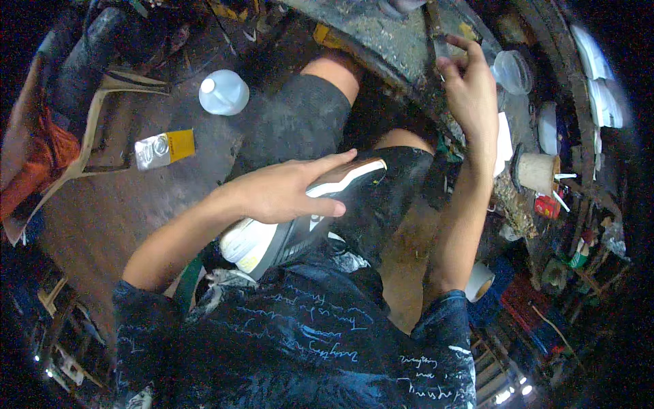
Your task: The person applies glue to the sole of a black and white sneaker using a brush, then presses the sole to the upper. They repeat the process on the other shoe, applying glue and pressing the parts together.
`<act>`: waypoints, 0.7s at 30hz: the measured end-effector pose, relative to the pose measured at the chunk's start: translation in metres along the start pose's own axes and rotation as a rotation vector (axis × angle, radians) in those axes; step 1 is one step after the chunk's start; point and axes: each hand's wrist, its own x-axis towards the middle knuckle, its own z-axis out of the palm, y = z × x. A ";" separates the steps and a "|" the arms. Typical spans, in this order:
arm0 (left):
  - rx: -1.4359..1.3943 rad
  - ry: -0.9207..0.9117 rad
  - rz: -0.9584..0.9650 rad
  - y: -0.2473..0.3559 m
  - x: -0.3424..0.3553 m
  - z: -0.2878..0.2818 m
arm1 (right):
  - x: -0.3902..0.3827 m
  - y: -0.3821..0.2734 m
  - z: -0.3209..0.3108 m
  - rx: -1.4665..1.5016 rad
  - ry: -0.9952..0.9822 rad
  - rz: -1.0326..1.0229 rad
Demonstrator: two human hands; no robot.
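A sneaker [272,249] with a dark upper, white midsole and brown outsole patch lies on its side across my lap, toe or heel end pointing up and right. My left hand [289,191] lies over it, thumb and forefinger spread along its side, holding it against my thigh; the other fingers are partly hidden. My right hand [470,75] is raised over the workbench [381,37] at the upper right, forefinger and thumb bent toward each other. Something small and pale shows by the thumb, too small to name. Beside that hand stands a clear plastic tub [512,72].
On the brown floor to the left are a translucent jug [225,93] with a white cap and a yellow-and-silver packet [165,149]. A beige cup-shaped container [536,170], a red box [547,206] and a tape roll [479,281] sit at the right. Orange cloth [34,163] hangs far left.
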 end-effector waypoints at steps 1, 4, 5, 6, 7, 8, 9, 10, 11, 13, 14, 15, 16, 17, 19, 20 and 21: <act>0.009 0.006 0.017 -0.008 0.003 0.001 | 0.005 -0.002 0.008 -0.150 0.050 0.003; -0.050 0.011 0.067 -0.012 0.003 0.013 | -0.003 -0.018 -0.004 -0.260 0.049 0.055; -0.054 0.009 0.050 -0.018 0.000 0.009 | -0.006 -0.023 0.001 -0.305 0.059 0.069; -0.048 0.011 0.044 -0.022 -0.001 0.006 | -0.007 -0.028 0.007 -0.376 0.110 0.046; -0.059 0.006 0.057 -0.024 0.000 0.007 | -0.007 -0.031 0.006 -0.479 0.146 0.054; -0.059 0.004 0.069 -0.025 0.001 0.005 | -0.017 -0.034 0.002 -0.515 0.221 -0.021; 0.003 0.021 0.090 -0.023 0.000 0.004 | -0.021 -0.038 0.000 -0.423 0.291 -0.066; -0.040 0.012 0.084 -0.020 0.000 0.003 | -0.024 -0.043 -0.001 -0.266 0.332 -0.068; -0.042 0.011 0.082 -0.017 -0.001 0.002 | -0.023 -0.048 0.003 -0.104 0.368 -0.071; -0.084 0.001 0.076 -0.012 -0.007 0.001 | -0.015 -0.059 0.018 0.392 0.320 -0.070; -0.129 -0.015 0.079 -0.009 -0.007 0.000 | -0.005 -0.064 0.029 0.590 0.327 -0.114; -0.101 -0.016 0.095 -0.006 -0.007 -0.001 | 0.002 -0.067 0.036 0.451 0.377 -0.184; -0.132 -0.041 0.105 -0.004 -0.006 -0.002 | 0.010 -0.070 0.043 0.364 0.445 -0.285; -0.135 -0.059 0.115 -0.003 -0.003 -0.003 | 0.017 -0.072 0.049 0.304 0.470 -0.321; -0.124 -0.100 0.139 -0.001 0.001 0.000 | 0.030 -0.073 0.061 0.485 0.357 -0.175; -0.104 -0.122 0.157 -0.001 0.004 0.000 | 0.041 -0.073 0.064 0.577 0.356 -0.136; -0.083 -0.143 0.177 0.000 0.007 -0.001 | 0.050 -0.073 0.064 0.730 0.314 -0.080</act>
